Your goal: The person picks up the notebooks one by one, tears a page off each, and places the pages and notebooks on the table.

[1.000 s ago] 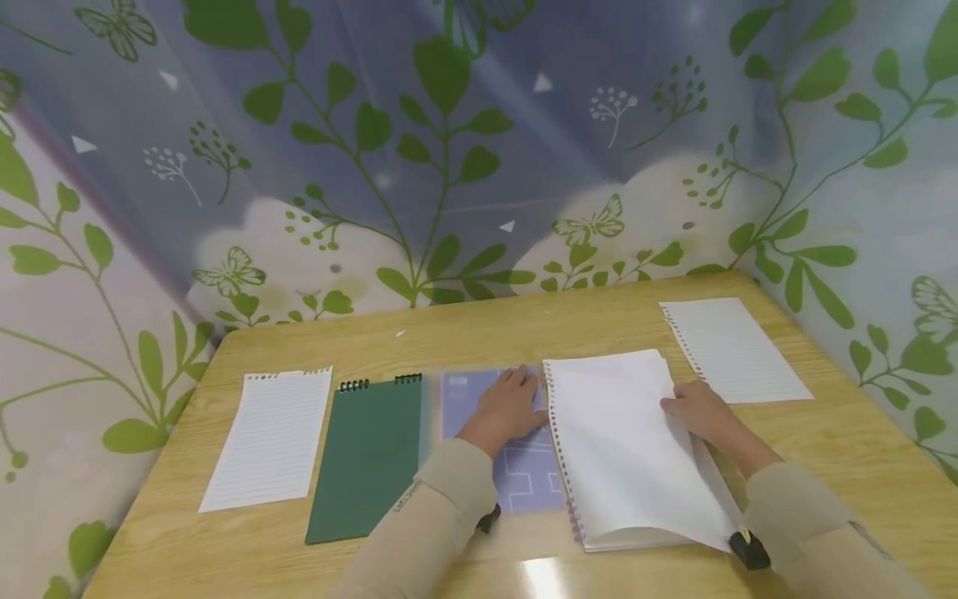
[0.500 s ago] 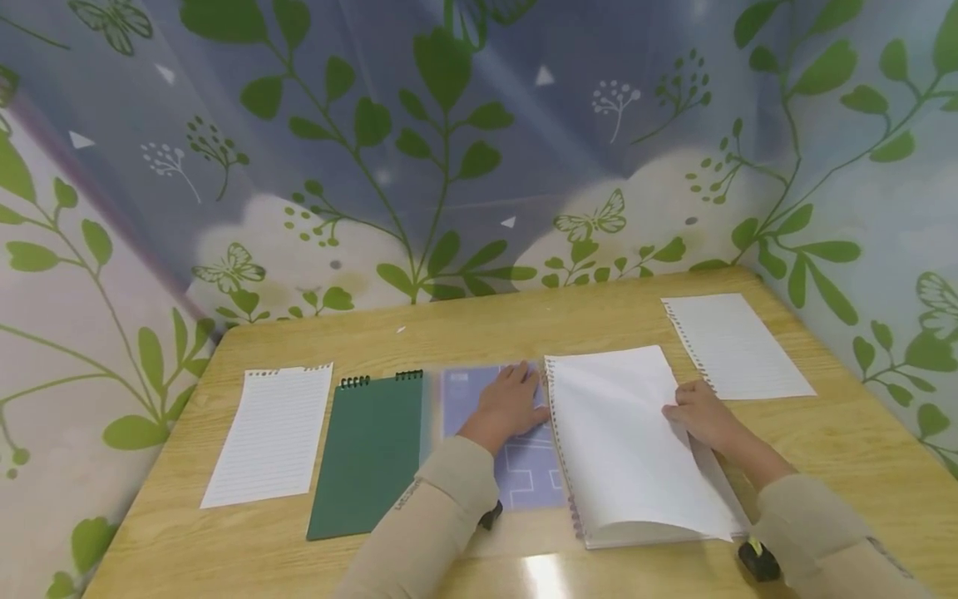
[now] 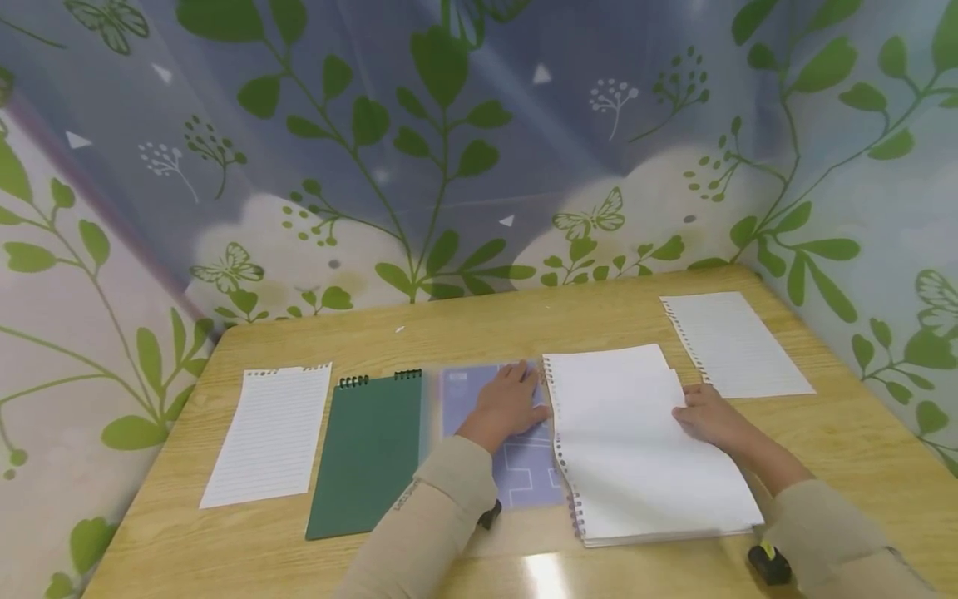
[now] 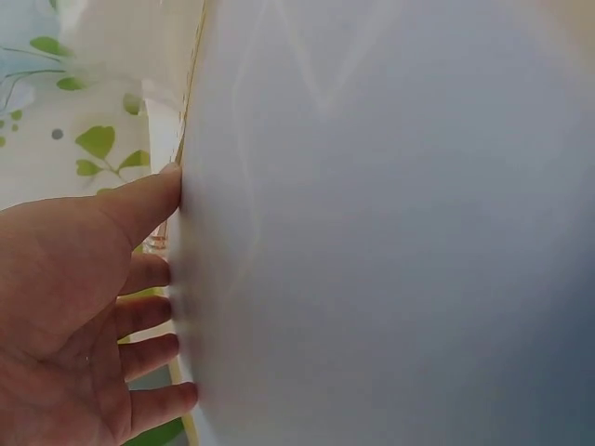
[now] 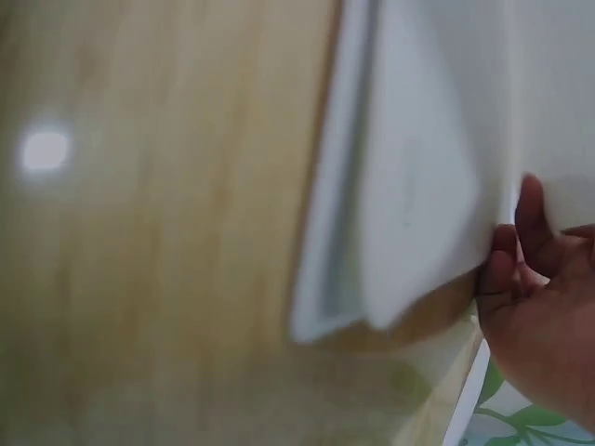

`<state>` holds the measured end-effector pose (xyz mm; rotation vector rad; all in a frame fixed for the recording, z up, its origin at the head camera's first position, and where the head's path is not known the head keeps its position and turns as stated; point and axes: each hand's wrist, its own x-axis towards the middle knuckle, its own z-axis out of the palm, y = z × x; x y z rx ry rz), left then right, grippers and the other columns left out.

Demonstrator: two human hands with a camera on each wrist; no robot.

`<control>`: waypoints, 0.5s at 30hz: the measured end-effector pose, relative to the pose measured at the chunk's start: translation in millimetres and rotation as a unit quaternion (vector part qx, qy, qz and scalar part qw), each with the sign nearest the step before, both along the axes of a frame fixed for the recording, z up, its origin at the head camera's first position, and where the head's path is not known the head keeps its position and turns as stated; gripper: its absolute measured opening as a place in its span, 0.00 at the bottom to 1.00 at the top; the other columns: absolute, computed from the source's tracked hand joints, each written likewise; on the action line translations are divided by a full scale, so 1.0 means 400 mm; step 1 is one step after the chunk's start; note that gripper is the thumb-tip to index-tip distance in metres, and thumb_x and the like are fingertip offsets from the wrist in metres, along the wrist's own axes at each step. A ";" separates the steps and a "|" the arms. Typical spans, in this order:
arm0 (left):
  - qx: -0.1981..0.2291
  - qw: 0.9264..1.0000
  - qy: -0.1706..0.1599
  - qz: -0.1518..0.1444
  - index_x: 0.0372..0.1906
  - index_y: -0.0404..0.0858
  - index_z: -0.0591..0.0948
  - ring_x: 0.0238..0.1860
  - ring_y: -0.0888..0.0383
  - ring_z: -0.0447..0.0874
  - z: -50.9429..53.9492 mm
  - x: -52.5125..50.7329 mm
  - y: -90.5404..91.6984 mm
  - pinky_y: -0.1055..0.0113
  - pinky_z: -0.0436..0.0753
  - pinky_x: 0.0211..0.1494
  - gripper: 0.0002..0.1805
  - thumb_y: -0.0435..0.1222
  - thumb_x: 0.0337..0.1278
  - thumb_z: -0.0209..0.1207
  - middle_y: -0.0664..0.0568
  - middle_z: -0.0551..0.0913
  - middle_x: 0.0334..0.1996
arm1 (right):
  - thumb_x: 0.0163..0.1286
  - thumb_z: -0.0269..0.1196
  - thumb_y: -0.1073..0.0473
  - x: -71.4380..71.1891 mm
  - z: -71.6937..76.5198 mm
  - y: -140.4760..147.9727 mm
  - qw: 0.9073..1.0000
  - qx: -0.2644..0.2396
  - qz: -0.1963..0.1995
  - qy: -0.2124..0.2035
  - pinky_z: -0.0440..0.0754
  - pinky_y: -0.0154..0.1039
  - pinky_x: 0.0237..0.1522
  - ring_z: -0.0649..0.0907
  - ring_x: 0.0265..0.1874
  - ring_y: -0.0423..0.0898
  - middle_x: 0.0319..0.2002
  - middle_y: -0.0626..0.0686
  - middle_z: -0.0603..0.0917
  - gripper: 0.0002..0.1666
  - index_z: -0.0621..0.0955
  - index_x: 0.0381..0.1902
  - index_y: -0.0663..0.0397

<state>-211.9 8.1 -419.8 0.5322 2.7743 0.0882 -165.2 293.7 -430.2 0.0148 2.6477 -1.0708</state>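
A spiral notebook lies folded open in the head view, its purple cover [image 3: 524, 474] to the left and its white pages to the right. My left hand [image 3: 509, 403] rests on that cover beside the coil, fingers spread; the left wrist view shows the thumb and fingertips against it [image 4: 102, 316]. With thumb and fingers, my right hand [image 3: 711, 420] pinches the right edge of the top white page [image 3: 621, 433]. This page's left edge is wavy and has pulled away from the lower purple coil [image 3: 575, 516]. In the right wrist view the hand [image 5: 544, 288] holds the bent sheet [image 5: 418, 186].
A green top-bound notebook [image 3: 367, 457] lies left of my left arm. Further left is a loose lined sheet [image 3: 269, 433] with torn holes. Another loose sheet [image 3: 737, 345] lies at the back right of the wooden table [image 3: 479, 324]. A leaf-patterned curtain [image 3: 464, 150] stands behind.
My right hand has moved slightly right, drawing the top page with it. The page's lower left edge has come away from the coil. My left hand has stayed in place.
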 end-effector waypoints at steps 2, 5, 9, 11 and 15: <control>-0.002 1.000 0.003 0.000 0.72 0.45 0.53 0.73 0.53 0.45 0.001 -0.001 -0.003 0.57 0.60 0.70 0.38 0.57 0.62 0.45 0.52 0.47 0.74 | 0.70 0.46 0.58 0.000 0.004 0.004 1.000 0.001 0.006 0.002 0.64 0.60 0.55 0.64 0.52 0.68 0.54 0.75 0.60 0.28 0.68 0.52 0.84; -0.002 1.000 0.006 0.000 0.72 0.45 0.53 0.73 0.52 0.45 0.003 -0.002 -0.006 0.57 0.60 0.70 0.38 0.58 0.62 0.45 0.52 0.47 0.74 | 0.72 0.44 0.55 0.003 0.011 0.009 0.999 -0.033 -0.002 -0.014 0.74 0.51 0.47 0.73 0.46 0.59 0.50 0.71 0.68 0.28 0.67 0.55 0.78; -0.004 1.000 0.008 -0.004 0.72 0.45 0.53 0.73 0.52 0.45 0.004 -0.003 -0.004 0.57 0.60 0.70 0.38 0.59 0.62 0.44 0.52 0.47 0.74 | 0.75 0.38 0.45 0.019 0.020 0.024 0.993 -0.102 -0.027 -0.057 0.80 0.40 0.37 0.80 0.36 0.46 0.47 0.67 0.75 0.36 0.60 0.63 0.74; -0.004 1.000 0.008 -0.003 0.72 0.45 0.53 0.73 0.52 0.46 0.004 -0.001 0.000 0.56 0.61 0.70 0.38 0.58 0.62 0.44 0.52 0.47 0.74 | 0.73 0.35 0.39 0.033 0.022 0.037 0.989 -0.116 -0.042 -0.078 0.80 0.43 0.42 0.80 0.41 0.48 0.53 0.68 0.74 0.43 0.54 0.66 0.74; -0.001 1.000 0.005 -0.001 0.72 0.46 0.53 0.73 0.53 0.46 0.003 0.002 0.003 0.55 0.62 0.69 0.38 0.58 0.62 0.45 0.53 0.47 0.74 | 0.71 0.38 0.35 0.065 0.031 0.062 0.987 -0.107 -0.081 -0.093 0.77 0.36 0.40 0.79 0.35 0.41 0.39 0.58 0.81 0.41 0.72 0.54 0.68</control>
